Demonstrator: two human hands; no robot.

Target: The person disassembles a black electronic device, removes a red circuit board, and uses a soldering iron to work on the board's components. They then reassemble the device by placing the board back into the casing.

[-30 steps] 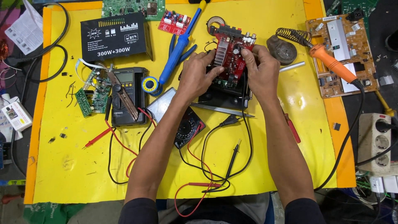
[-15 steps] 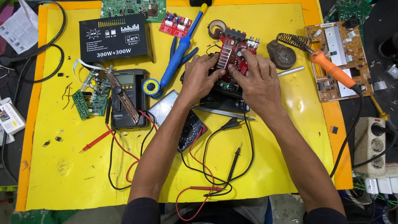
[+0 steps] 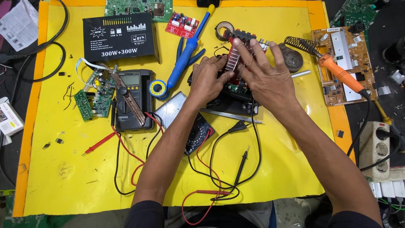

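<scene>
Head view: left hand (image 3: 209, 80) grips red circuit board (image 3: 236, 63); right hand (image 3: 266, 78), fingers spread, presses it flat; best held level over black chassis (image 3: 234, 101).

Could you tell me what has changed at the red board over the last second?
The right hand has flattened: a second ago its fingers curled at the red circuit board's right edge, and now they lie spread across its top. The left hand stays on the board's left side. The board still sits on the black unit, and the blue soldering tool and orange soldering iron have not moved on the mat.
</scene>
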